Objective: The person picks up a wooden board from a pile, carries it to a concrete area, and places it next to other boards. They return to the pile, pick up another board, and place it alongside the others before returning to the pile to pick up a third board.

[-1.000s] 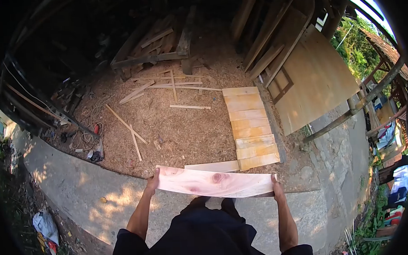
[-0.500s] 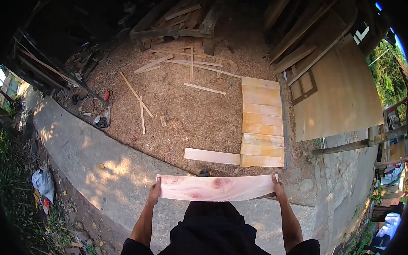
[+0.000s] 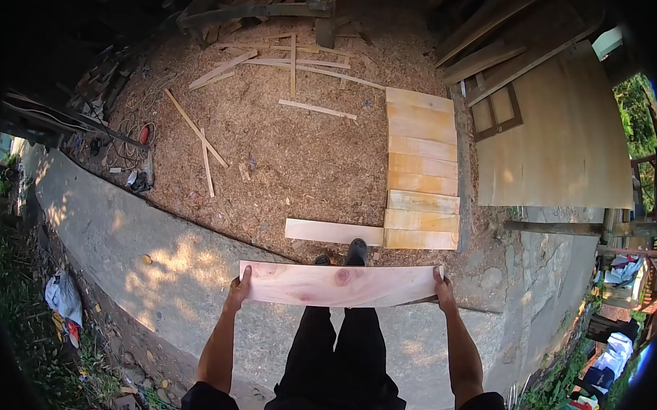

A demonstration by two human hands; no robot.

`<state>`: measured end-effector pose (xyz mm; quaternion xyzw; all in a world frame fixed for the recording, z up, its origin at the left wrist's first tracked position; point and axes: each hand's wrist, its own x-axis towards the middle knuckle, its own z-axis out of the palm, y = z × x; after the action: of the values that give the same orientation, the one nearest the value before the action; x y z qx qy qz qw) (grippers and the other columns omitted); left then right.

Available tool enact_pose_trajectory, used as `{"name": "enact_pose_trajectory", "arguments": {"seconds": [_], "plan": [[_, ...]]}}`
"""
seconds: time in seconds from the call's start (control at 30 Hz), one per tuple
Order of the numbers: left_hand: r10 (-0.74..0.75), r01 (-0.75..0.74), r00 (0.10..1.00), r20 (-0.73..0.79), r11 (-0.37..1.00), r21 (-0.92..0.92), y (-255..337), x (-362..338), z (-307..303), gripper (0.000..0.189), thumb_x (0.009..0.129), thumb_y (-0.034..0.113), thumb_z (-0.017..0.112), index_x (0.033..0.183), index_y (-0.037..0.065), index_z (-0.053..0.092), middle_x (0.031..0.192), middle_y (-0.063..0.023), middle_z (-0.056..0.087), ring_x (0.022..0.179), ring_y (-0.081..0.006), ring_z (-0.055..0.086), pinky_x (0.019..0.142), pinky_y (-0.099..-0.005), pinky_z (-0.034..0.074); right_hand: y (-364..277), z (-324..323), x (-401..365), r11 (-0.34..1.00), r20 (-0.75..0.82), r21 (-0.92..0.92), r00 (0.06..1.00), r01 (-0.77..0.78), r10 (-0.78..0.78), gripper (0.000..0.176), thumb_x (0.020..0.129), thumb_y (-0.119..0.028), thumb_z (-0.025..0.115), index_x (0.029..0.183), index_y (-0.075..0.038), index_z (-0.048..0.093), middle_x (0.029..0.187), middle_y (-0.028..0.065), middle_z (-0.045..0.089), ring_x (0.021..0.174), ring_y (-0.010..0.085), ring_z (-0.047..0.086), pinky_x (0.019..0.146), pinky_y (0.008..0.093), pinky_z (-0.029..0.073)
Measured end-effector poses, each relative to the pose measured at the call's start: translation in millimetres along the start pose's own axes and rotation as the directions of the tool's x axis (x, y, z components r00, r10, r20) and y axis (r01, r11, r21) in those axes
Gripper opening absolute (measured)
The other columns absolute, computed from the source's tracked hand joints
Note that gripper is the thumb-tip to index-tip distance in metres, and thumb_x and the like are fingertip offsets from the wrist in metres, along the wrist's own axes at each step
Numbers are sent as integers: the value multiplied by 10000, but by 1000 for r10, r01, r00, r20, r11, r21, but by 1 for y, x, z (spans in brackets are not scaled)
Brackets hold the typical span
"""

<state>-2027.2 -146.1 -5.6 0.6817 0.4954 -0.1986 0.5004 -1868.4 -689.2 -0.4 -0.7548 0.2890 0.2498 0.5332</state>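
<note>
A pale, pinkish wooden board (image 3: 310, 283) with dark knots is held level across the front of my body. My left hand (image 3: 238, 288) is closed around its left end, thumb on the upper face. At the opposite end, my right hand (image 3: 443, 288) grips the board in the same way. Beyond it on the ground lies a narrower pale plank (image 3: 330, 232). Its right end meets a row of yellowish boards (image 3: 422, 168) laid side by side. One shoe (image 3: 357, 251) shows just past the held board's far edge.
Thin wooden strips (image 3: 197, 126) lie scattered over the shavings-covered ground (image 3: 269, 178). A large plywood sheet (image 3: 560, 136) leans at the right, with a small wooden frame (image 3: 497, 112) against it. Concrete paving (image 3: 162, 249) runs underfoot. A white sack (image 3: 63, 297) sits at the left.
The board has shifted slightly up and left in view, still in both hands. My legs and a shoe have come into sight as the camera tilted down.
</note>
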Motion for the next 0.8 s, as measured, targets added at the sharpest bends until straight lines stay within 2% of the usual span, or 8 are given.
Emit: {"name": "enact_pose_trajectory", "arguments": {"seconds": [0.2, 0.27, 0.37, 0.4, 0.57, 0.63, 0.77, 0.8], "plan": [[-51, 64, 993, -104, 990, 129, 9, 60, 12, 779, 730, 652, 444, 989, -74, 557, 894, -169, 582, 842, -232, 528, 785, -324, 401, 14, 23, 68, 992, 96, -25, 988, -123, 125, 658, 731, -592, 530, 959, 25, 552, 739, 5, 487, 648, 96, 395, 575, 237, 357], [-37, 49, 995, -89, 990, 132, 12, 84, 19, 770, 733, 650, 444, 981, -69, 561, 863, -151, 585, 802, -216, 526, 756, -316, 409, 12, 34, 85, 996, 148, -28, 985, -89, 92, 752, 754, -584, 498, 1138, 61, 446, 1022, 128, 536, 905, 205, 516, 806, 317, 406], [-23, 22, 1000, 0, 987, 160, 32, 126, 34, 734, 742, 640, 447, 938, -55, 579, 779, -104, 575, 708, -181, 495, 680, -298, 409, 13, 54, 125, 995, 102, -38, 990, -94, 97, 772, 752, -585, 500, 1161, 66, 429, 1085, 137, 506, 995, 205, 461, 886, 322, 340], [5, -2, 1000, -30, 992, 128, 36, 138, 44, 719, 745, 636, 448, 917, -49, 584, 748, -85, 563, 679, -168, 474, 652, -293, 402, 48, 54, 161, 994, 90, -17, 990, -107, 108, 778, 748, -583, 509, 1167, 66, 423, 1112, 133, 489, 1029, 202, 427, 912, 319, 304], [-25, 31, 999, -42, 988, 149, 13, 239, 86, 688, 748, 623, 461, 902, -35, 586, 730, -58, 548, 653, -141, 441, 622, -292, 392, 74, 87, 244, 990, 69, -31, 987, -141, 143, 810, 730, -593, 524, 1182, 69, 407, 1123, 129, 481, 1027, 210, 424, 914, 320, 298], [-43, 40, 999, 28, 993, 115, 0, 282, 101, 699, 746, 630, 457, 925, -35, 581, 764, -65, 553, 703, -138, 448, 648, -290, 396, 82, 101, 276, 985, 73, -28, 983, -168, 169, 822, 723, -598, 529, 1187, 69, 402, 1121, 128, 481, 1022, 211, 426, 914, 324, 296], [-48, 50, 999, -18, 993, 105, -20, 344, 136, 667, 758, 608, 468, 964, -17, 579, 807, -45, 560, 739, -116, 451, 685, -272, 399, 106, 133, 332, 984, 97, -4, 979, -181, 180, 839, 715, -600, 536, 1216, 54, 376, 1199, 141, 436, 1109, 222, 376, 958, 330, 245], [-9, 12, 1000, -30, 997, 78, -16, 352, 146, 645, 773, 588, 467, 987, -11, 571, 821, -39, 560, 744, -115, 454, 693, -268, 398, 115, 142, 347, 995, 111, 83, 993, -54, 45, 740, 748, -551, 536, 1177, 41, 420, 1127, 105, 472, 1056, 190, 400, 927, 303, 268]]}}
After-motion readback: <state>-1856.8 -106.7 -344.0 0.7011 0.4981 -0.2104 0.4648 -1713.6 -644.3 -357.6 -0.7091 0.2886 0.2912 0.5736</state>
